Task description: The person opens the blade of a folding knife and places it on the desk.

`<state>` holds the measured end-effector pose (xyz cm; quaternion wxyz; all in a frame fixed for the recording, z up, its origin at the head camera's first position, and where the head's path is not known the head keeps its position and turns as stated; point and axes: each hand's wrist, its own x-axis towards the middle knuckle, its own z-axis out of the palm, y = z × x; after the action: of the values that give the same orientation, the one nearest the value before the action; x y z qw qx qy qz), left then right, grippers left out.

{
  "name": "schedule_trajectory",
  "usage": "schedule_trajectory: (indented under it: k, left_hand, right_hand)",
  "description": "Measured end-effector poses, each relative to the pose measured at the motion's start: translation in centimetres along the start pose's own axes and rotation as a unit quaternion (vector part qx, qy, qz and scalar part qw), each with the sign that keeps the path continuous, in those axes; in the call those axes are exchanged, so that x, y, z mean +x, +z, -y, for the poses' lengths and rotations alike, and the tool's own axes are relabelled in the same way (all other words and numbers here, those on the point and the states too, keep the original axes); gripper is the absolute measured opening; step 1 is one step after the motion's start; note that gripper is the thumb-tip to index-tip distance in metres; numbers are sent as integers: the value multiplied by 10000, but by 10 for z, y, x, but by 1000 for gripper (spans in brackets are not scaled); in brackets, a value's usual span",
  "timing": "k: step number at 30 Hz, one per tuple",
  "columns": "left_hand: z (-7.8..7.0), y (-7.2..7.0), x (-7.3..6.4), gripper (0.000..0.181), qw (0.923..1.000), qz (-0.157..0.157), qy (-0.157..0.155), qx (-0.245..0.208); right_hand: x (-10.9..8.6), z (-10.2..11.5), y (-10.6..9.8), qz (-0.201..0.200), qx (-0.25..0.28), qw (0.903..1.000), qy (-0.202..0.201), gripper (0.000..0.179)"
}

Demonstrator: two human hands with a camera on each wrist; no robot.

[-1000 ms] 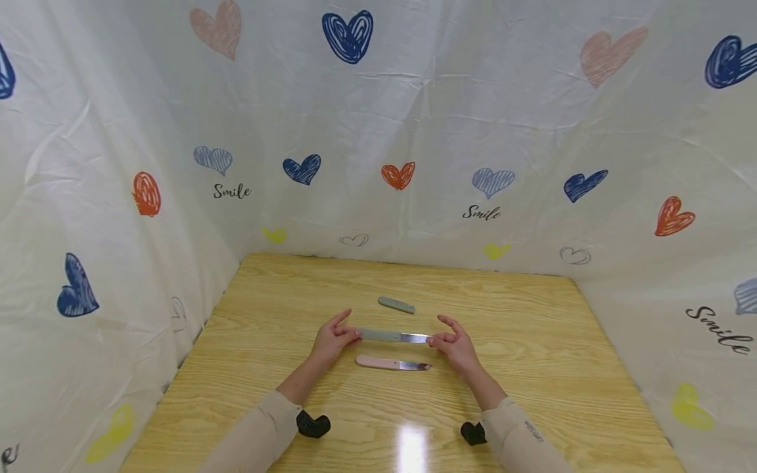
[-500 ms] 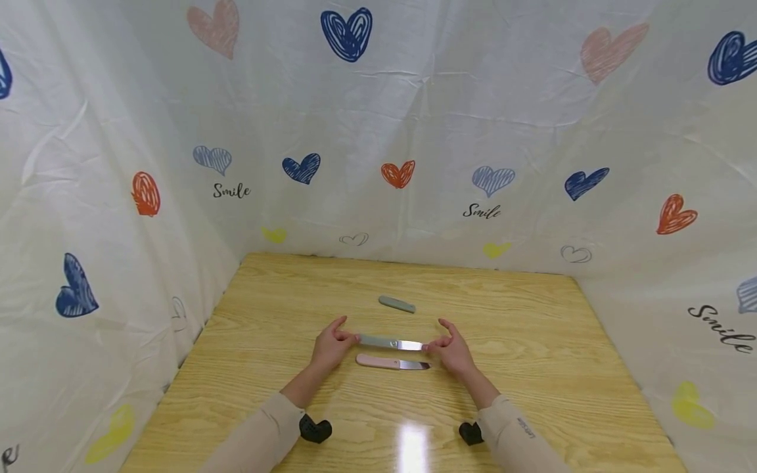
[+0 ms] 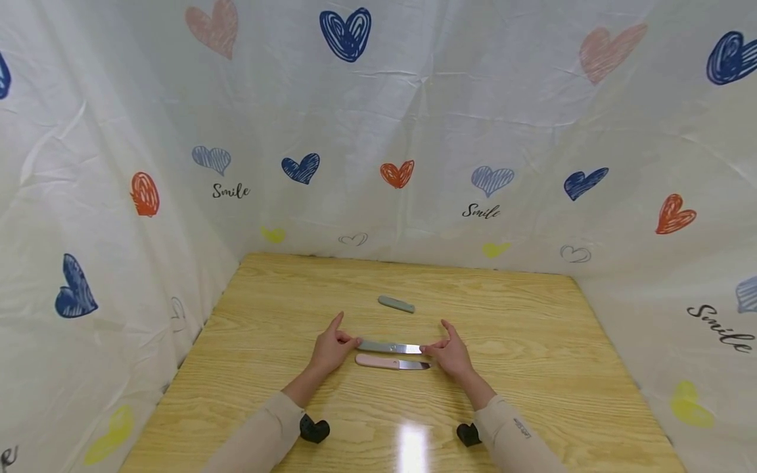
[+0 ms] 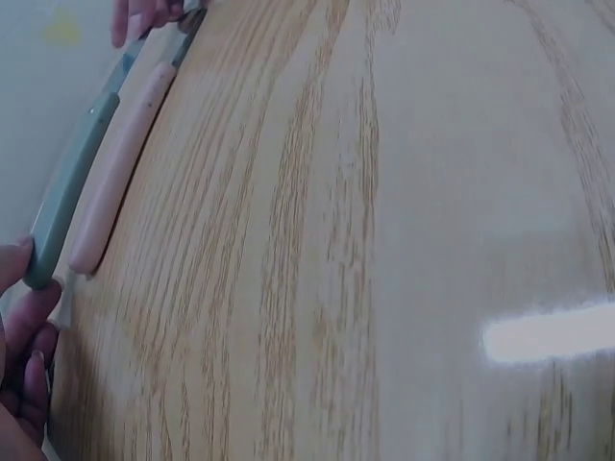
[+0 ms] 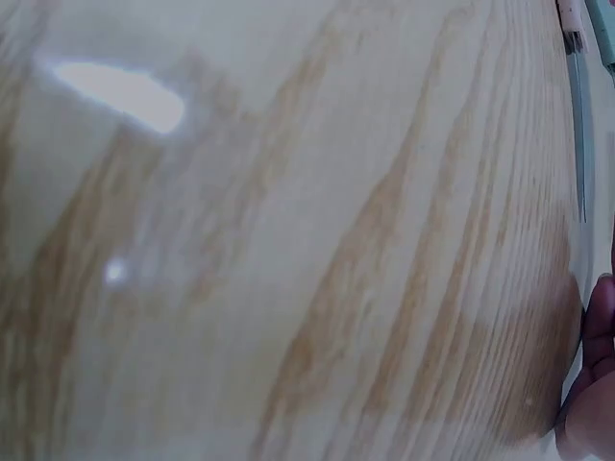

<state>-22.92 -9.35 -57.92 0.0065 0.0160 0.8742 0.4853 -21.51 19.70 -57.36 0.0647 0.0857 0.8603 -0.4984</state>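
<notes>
A knife with a grey-green handle (image 3: 375,346) and an exposed blade spans the gap between both hands. My left hand (image 3: 330,348) pinches the handle's end between thumb and finger, index finger pointing up. At the blade's tip, my right hand (image 3: 452,355) pinches with thumb and finger. Just nearer to me, roughly parallel, lies a pink-handled knife (image 3: 378,361) with its blade out. In the left wrist view the green handle (image 4: 72,192) runs beside the pink handle (image 4: 120,173). Only part of the right hand (image 5: 596,384) shows at the right wrist view's edge.
Farther back on the wooden table (image 3: 284,289) lies a grey-green sheath or folded knife (image 3: 396,304); which one I cannot tell. A white cloth (image 3: 437,131) printed with hearts hangs behind and at both sides of the table. Light glares on the front tabletop.
Both hands have brought the green knife slightly toward me, closer to the pink knife. The pink knife and the piece at the back have stayed put.
</notes>
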Motion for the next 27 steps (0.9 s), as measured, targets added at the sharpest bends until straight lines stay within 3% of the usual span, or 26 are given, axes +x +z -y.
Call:
schedule_trajectory:
  k: [6, 12, 19, 27]
  left_hand:
    - [-5, 2, 1, 84, 9997, -116, -196, 124]
    - [-9, 7, 1, 83, 9983, -322, -347, 337]
    - [-12, 10, 0, 81, 9964, -634, -339, 446]
    - [-11, 11, -2, 79, 9963, -653, -318, 467]
  right_hand:
    - [1, 5, -1, -206, -150, 9992, 311, 96]
    - [-1, 8, 0, -408, -709, 9961, 334, 96]
    - [-4, 11, 4, -563, -1192, 9911, 195, 95]
    - [-10, 11, 5, -525, -1354, 9894, -93, 93]
